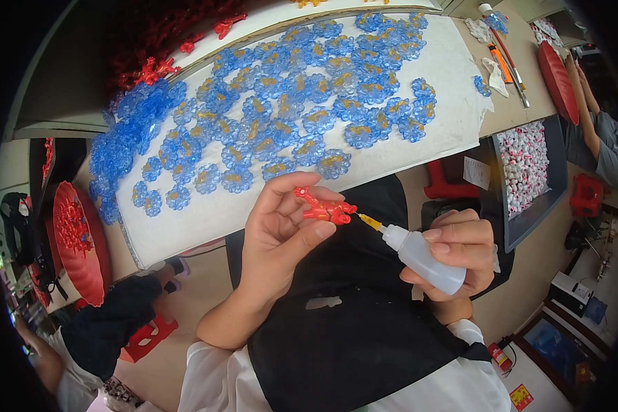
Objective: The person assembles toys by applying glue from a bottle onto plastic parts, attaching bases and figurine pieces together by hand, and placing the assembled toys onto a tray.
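Observation:
My left hand [281, 230] pinches a small red plastic flower piece [325, 207] between thumb and fingers, above my lap covered by a black apron [343, 329]. My right hand [456, 250] grips a small translucent white squeeze bottle [422, 257]. The bottle's yellow nozzle [369, 221] touches the red piece's right end. Beyond my hands lies a white board [206, 220] covered with several blue translucent flower pieces [288, 103] with yellow centres.
A red bowl [89, 268] of red pieces stands at the left, near another person's dark sleeve [113, 319]. A heap of red pieces [158, 34] lies at the back left. At right are a tray of pink-white pieces [525, 165], an orange cutter [499, 62] and another person [601, 137].

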Demonstrator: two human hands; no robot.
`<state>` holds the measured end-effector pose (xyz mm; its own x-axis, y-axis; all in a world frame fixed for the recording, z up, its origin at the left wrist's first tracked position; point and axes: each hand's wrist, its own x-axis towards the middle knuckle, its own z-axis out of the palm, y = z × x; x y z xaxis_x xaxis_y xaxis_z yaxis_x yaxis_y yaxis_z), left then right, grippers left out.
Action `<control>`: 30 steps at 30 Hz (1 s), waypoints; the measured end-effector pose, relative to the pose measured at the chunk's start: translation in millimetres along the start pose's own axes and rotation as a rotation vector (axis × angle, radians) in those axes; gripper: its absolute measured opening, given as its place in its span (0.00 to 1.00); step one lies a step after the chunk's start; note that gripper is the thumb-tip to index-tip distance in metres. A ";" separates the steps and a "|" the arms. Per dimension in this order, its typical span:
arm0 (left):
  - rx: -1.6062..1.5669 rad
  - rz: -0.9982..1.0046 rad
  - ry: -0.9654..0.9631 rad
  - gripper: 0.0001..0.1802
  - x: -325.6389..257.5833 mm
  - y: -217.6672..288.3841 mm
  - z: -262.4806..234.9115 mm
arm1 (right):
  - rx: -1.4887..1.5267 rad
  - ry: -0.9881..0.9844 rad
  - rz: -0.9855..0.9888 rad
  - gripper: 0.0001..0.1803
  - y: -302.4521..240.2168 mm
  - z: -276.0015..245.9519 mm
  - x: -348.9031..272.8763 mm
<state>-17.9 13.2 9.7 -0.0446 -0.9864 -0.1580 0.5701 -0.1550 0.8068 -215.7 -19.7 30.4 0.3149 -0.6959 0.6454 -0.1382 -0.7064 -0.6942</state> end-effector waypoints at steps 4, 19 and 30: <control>-0.015 -0.009 0.006 0.25 -0.5 -0.7 -0.7 | -0.041 -0.032 -0.001 0.24 2.1 2.3 -0.5; -0.048 0.067 0.211 0.26 5.5 20.4 -14.7 | -0.128 -0.005 0.253 0.18 69.3 -45.2 36.9; 0.014 0.101 0.252 0.23 0.6 25.1 -21.7 | -0.565 -0.329 0.023 0.17 176.6 -50.7 116.2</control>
<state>14.3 9.9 17.5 0.2190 -0.9525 -0.2116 0.5495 -0.0587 0.8334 -251.1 -231.9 -1.1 0.5644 -0.6990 0.4391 -0.5920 -0.7135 -0.3748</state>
